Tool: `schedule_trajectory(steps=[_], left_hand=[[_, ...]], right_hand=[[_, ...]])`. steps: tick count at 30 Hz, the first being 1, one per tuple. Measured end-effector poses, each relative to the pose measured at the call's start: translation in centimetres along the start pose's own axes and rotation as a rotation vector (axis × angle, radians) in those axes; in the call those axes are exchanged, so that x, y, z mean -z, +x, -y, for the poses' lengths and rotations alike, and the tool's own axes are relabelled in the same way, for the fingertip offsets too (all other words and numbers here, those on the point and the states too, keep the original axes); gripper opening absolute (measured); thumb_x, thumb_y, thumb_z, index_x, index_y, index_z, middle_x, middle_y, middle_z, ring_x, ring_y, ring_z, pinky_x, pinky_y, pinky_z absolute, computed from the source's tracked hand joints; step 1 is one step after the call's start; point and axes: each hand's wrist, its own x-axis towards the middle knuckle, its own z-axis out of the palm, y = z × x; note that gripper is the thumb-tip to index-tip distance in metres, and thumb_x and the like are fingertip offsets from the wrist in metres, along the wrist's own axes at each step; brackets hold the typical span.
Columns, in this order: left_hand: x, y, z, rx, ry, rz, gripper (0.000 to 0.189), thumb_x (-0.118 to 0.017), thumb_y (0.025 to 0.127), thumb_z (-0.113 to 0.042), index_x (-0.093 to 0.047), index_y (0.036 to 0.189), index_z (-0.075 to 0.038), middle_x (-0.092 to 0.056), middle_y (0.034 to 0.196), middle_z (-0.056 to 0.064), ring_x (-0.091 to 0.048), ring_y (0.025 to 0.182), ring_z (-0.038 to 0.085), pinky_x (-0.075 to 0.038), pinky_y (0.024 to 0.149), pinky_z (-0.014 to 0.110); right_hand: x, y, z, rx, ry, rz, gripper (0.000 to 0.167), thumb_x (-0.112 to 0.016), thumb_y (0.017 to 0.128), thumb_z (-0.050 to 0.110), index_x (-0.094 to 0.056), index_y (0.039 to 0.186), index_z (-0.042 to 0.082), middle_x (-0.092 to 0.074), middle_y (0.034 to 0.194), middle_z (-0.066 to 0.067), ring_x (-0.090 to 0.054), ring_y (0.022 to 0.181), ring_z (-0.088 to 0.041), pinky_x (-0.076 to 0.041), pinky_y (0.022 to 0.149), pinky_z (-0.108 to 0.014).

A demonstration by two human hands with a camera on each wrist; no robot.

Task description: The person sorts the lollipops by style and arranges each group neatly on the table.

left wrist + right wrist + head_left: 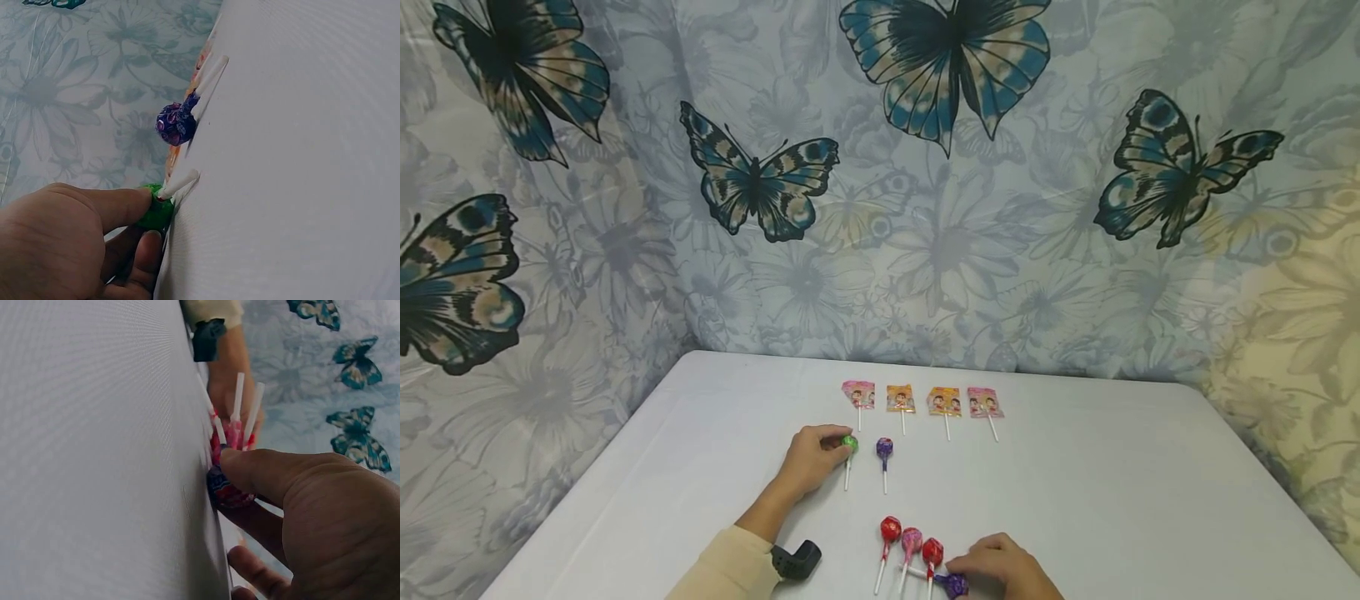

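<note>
So, your hands are well apart, each pinching a lollipop. Your left hand [811, 457] grips the green lollipop [850, 443] by its wrapped head, thumb on one side, fingers on the other; your fingers cover part of the wrapper, so you can't read any print. Its stick points back toward you on the white table [1112, 467]. A purple lollipop [884, 450] lies just right of it, not touching, stick also toward you.

Your right hand [1003, 565] pinches another purple candy [956, 586] between thumb and fingers, at the near side; the head view's bottom edge clips that hand. Its stick points left, across the sticks of the pink lollipop [912, 540] and the nearer red lollipop [932, 551]. Can't tell you whether they touch. Those two sticks run to the bottom edge, so you don't get their ends. The other red lollipop [891, 528] sits left of them, stick fully in view. Your right wrist view stacks these heads behind your thumb, hard to separate.

Farther out you have four flat-wrapped lollipops [944, 401] in a row, pink and orange packets, print too small to read. Your left wrist view gives only a sliver of them. The black device [797, 560] at your left cuff is partly hidden by the sleeve [726, 567].
</note>
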Motion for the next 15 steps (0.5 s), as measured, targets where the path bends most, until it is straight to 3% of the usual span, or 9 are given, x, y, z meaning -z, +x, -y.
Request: schedule_trajectory(steps=[5, 8, 12, 15], left_hand=[[-0.06, -0.07, 0.04, 0.004, -0.004, 0.002, 0.025, -0.073, 0.083, -0.005, -0.072, 0.108, -0.002, -0.064, 0.084, -0.001, -0.057, 0.075, 0.013, -0.049, 0.066, 0.028], [-0.07, -0.11, 0.08, 0.008, -0.007, 0.004, 0.025, -0.073, 0.084, -0.005, -0.072, 0.108, -0.003, -0.064, 0.085, -0.001, -0.057, 0.074, 0.013, -0.049, 0.066, 0.028], [-0.04, -0.09, 0.13, 0.026, -0.013, 0.013, 0.025, -0.073, 0.084, -0.006, -0.072, 0.109, -0.004, -0.064, 0.086, -0.003, -0.057, 0.075, 0.013, -0.049, 0.066, 0.028], [0.0, 0.0, 0.08, 0.038, -0.02, 0.021, 0.025, -0.072, 0.085, -0.007, -0.072, 0.11, -0.004, -0.064, 0.087, -0.003, -0.058, 0.077, 0.012, -0.05, 0.067, 0.029]], right_hand=[[-0.27, -0.25, 0.1, 0.08, -0.024, -0.085, 0.021, -0.074, 0.085, 0.019, -0.074, 0.105, 0.015, -0.066, 0.096, 0.014, -0.054, 0.091, -0.008, -0.05, 0.068, -0.028], [-0.37, -0.46, 0.23, 0.085, -0.044, -0.126, 0.021, -0.073, 0.085, 0.015, -0.073, 0.106, 0.013, -0.067, 0.101, 0.011, -0.058, 0.093, -0.01, -0.052, 0.072, -0.031], [-0.35, -0.63, 0.48, 0.03, 0.008, -0.146, 0.02, -0.07, 0.087, 0.012, -0.072, 0.108, 0.012, -0.064, 0.103, 0.012, -0.061, 0.093, -0.008, -0.052, 0.077, -0.03], [-0.47, -0.58, 0.56, 0.066, 0.048, -0.205, 0.021, -0.069, 0.085, 0.001, -0.073, 0.104, 0.01, -0.063, 0.099, 0.011, -0.062, 0.088, -0.008, -0.052, 0.074, -0.028]])
